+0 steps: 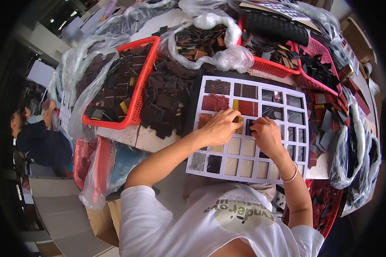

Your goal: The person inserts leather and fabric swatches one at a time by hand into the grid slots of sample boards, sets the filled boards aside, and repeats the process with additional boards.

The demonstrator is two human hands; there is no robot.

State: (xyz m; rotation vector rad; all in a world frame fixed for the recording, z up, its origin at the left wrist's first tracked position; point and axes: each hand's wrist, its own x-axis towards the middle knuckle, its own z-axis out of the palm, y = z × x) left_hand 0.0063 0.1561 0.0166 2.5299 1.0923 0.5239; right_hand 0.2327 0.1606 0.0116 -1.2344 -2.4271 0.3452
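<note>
A white sample card (201, 165) with rows of square windows lies in front of me, partly over a dark board. Dark brown, red, orange, grey and black swatches fill many windows; several lower ones show a cream backing. My left hand (221, 127) rests over the middle left of the card, fingers bent and pinched beside a yellowish piece (238, 127). Close by, my right hand (266, 135) is curled with its fingertips pressed together at a small dark swatch (248, 127). What either hand grips is hidden by the fingers.
A red basket (135, 100) of dark pieces stands left, beside a loose pile of brown pieces (164, 96). Behind are a plastic bag (236, 58) of scraps, another red basket (272, 67) and a pink basket (322, 53). More pieces (326, 124) lie right. A person (40, 137) is at far left.
</note>
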